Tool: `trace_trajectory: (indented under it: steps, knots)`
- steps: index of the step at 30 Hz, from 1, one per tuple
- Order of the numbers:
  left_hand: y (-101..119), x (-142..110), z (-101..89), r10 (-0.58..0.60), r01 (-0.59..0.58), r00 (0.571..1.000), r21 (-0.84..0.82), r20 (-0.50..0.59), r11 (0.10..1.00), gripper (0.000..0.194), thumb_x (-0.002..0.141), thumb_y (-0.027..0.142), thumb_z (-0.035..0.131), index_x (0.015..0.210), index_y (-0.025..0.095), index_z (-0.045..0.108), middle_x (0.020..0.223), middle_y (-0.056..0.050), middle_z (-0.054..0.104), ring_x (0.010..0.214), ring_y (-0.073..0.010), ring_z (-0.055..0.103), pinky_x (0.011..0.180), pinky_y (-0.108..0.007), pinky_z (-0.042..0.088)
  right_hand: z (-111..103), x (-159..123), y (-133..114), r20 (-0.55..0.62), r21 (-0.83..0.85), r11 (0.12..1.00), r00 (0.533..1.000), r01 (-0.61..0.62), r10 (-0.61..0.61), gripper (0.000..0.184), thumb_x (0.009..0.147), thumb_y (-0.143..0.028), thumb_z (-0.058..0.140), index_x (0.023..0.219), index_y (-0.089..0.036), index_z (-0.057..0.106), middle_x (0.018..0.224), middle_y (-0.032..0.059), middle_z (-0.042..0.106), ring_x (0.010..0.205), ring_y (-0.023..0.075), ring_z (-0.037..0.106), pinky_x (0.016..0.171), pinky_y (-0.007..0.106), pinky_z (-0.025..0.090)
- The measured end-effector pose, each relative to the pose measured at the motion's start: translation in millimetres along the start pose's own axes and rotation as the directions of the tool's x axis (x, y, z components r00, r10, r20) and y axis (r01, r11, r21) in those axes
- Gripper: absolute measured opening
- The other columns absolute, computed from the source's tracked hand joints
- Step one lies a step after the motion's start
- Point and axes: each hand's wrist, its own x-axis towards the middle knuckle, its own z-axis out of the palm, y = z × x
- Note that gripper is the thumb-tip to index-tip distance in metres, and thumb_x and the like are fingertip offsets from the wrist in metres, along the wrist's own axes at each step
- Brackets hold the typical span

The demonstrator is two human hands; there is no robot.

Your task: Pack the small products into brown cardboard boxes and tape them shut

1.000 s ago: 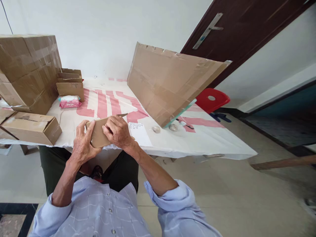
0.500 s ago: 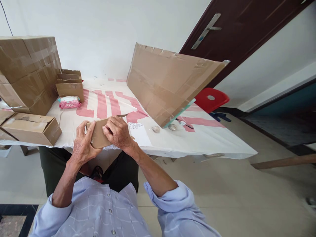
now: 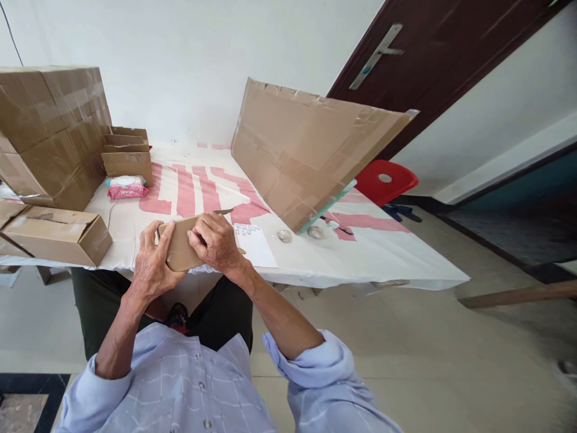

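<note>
A small brown cardboard box (image 3: 183,243) is held at the table's front edge, tilted, with a flap jutting out at its right end. My left hand (image 3: 153,258) grips its left end, thumb and fingers around the corner. Over its right part lies my right hand (image 3: 216,240), fingers curled and thumb pressed on the cardboard. Beside the right hand, a white sheet of paper (image 3: 259,249) with small printed drawings rests on the cloth, partly covered by that hand. The far underside of the box is hidden.
Large taped cartons (image 3: 54,132) and a long cardboard box (image 3: 63,234) stand at left, near a pink wipes pack (image 3: 127,187) and open small boxes (image 3: 127,161). A big cardboard panel (image 3: 311,144) leans at the right. Tape rolls (image 3: 283,236) lie before it; a red chair (image 3: 387,180) is behind.
</note>
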Motion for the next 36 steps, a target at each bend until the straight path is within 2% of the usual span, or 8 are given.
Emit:
trace_trajectory:
  steps: [10, 25, 36]
  knots:
    - [-0.3, -1.2, 0.3, -0.013, 0.013, 1.0, -0.018, 0.016, 1.0, 0.11, 0.07, 0.027, 0.086, 0.168, 0.024, 0.037, 0.158, -0.022, 0.042, 0.146, -0.0446, 0.048, 0.113, -0.061, 0.053, 0.7, -1.3, -0.4, -0.02, 0.026, 1.0, 1.0, -0.002, 0.003, 0.028, 0.107, -0.021, 0.054, 0.079, -0.024, 0.058, 0.081, 0.0061, 0.061, 0.082, 0.0243, 0.053, 0.08, 0.039, 0.041]
    - [4.3, 0.0, -2.3, -0.016, 0.017, 0.999, -0.014, 0.031, 1.0, 0.107, 0.072, 0.025, 0.084, 0.168, 0.025, 0.036, 0.157, -0.021, 0.042, 0.144, -0.0437, 0.048, 0.113, -0.061, 0.052, -0.7, -4.0, 0.1, 0.053, 0.067, 0.996, 0.997, -0.062, 0.058, 0.024, 0.103, -0.019, 0.058, 0.08, -0.024, 0.06, 0.083, 0.0065, 0.06, 0.085, 0.0258, 0.053, 0.08, 0.04, 0.04]
    - [5.9, 1.6, -1.5, 0.001, -0.001, 1.0, -0.01, 0.024, 1.0, 0.104, 0.071, 0.024, 0.083, 0.165, 0.022, 0.04, 0.155, -0.022, 0.044, 0.142, -0.0431, 0.05, 0.111, -0.059, 0.054, -0.5, -6.7, 0.8, 0.012, 0.021, 0.999, 0.999, -0.048, 0.048, 0.027, 0.104, -0.02, 0.057, 0.078, -0.025, 0.057, 0.08, 0.0058, 0.06, 0.082, 0.025, 0.053, 0.078, 0.039, 0.041]
